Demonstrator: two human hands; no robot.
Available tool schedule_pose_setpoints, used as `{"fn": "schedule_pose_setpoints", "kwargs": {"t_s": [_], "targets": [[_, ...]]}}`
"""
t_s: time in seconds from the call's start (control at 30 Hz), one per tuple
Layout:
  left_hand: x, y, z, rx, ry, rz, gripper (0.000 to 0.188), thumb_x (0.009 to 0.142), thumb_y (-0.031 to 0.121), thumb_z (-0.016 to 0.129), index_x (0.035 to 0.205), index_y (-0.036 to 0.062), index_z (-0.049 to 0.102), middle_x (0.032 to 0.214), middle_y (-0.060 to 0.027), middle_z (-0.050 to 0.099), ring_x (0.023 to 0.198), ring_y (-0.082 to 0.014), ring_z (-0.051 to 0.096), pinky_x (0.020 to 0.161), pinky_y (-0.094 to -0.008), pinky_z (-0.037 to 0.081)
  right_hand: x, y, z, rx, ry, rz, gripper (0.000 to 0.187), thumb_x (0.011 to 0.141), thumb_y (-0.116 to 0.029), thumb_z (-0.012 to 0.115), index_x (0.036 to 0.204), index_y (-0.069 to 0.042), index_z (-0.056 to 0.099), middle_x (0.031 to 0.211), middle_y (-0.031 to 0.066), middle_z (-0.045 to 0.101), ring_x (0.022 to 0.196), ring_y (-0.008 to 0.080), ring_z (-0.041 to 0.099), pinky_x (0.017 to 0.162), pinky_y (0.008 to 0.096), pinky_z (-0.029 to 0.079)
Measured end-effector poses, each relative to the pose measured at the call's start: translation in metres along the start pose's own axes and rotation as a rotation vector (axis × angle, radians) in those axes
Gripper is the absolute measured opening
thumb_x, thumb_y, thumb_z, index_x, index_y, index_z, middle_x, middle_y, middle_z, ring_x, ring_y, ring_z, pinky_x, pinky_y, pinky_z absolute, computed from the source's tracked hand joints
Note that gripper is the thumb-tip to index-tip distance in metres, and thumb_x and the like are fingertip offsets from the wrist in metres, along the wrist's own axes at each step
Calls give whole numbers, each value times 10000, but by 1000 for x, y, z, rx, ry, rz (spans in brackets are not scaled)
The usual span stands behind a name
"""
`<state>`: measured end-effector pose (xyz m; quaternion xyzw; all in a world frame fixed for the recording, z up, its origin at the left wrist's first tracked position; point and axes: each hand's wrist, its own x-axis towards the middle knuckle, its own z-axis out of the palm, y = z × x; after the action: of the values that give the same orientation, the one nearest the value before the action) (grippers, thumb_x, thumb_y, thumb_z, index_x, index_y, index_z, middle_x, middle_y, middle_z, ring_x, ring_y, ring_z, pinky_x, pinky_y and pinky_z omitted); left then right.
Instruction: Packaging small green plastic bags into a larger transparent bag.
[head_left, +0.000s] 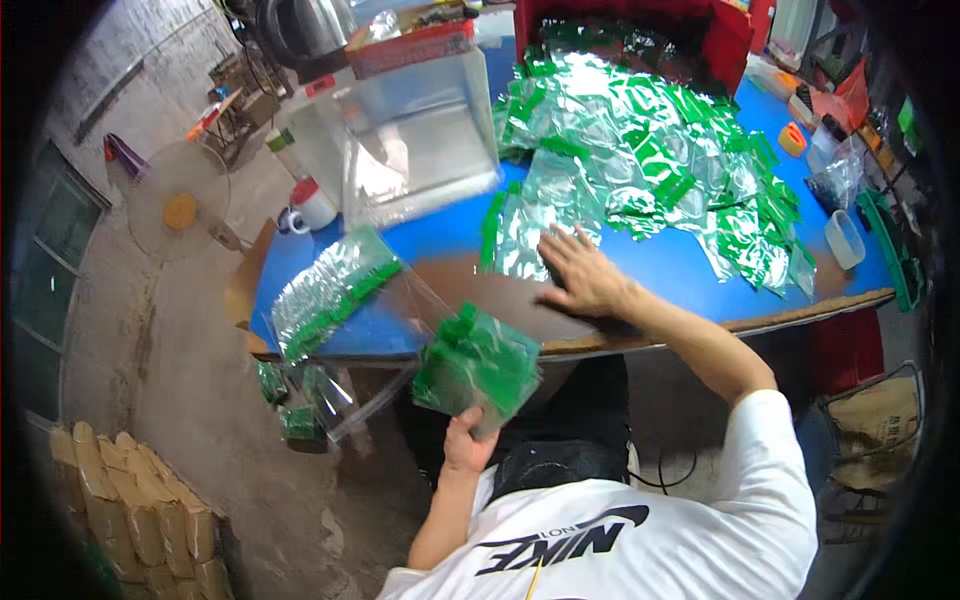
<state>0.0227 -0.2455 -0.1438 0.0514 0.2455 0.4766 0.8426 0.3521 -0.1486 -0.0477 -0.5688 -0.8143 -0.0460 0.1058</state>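
Note:
My left hand (468, 440) is closed on the lower edge of a stack of green and clear plastic packets (477, 368), held in front of the table's near edge. My right hand (585, 275) lies with its fingers spread on loose clear packets (520, 235) at the near left of a large heap. That heap of shiny green-and-clear packets (660, 150) covers much of the blue table (700, 275). To the left, a clear plastic bag (335, 285) with a row of green-edged packets inside lies at the table's edge. What the packets contain is too small to tell.
A clear plastic box (425, 150) and a mug with a red top (312, 205) stand at the left. Behind the heap is a red bin (700, 45). A small clear tub (845, 240) sits at the right. A fan (180, 205) stands left of the table; brown wrapped bundles (145, 505) are on the floor.

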Motion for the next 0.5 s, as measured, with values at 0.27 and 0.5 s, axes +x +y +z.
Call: {"fn": "schedule_pose_setpoints", "kwargs": {"t_s": [0.27,0.5], "targets": [[1,4,13,-36,-92,-48,555,774,56,747,1300,43,570,1308,-87,617,1265,-274,547,1146,-481,367,-20,-71,-14,535,-64,-154,419,928,-254,611,1258,2,572,1226,192,569,1228,376,491,1015,466,415],[2,7,21,74,-46,15,608,798,62,741,1357,28,505,1323,-127,595,1255,-332,550,1113,-560,404,-37,-68,-14,661,-61,-59,590,1019,-355,441,1477,9,371,1474,268,429,1392,402,388,1187,475,259]]}}
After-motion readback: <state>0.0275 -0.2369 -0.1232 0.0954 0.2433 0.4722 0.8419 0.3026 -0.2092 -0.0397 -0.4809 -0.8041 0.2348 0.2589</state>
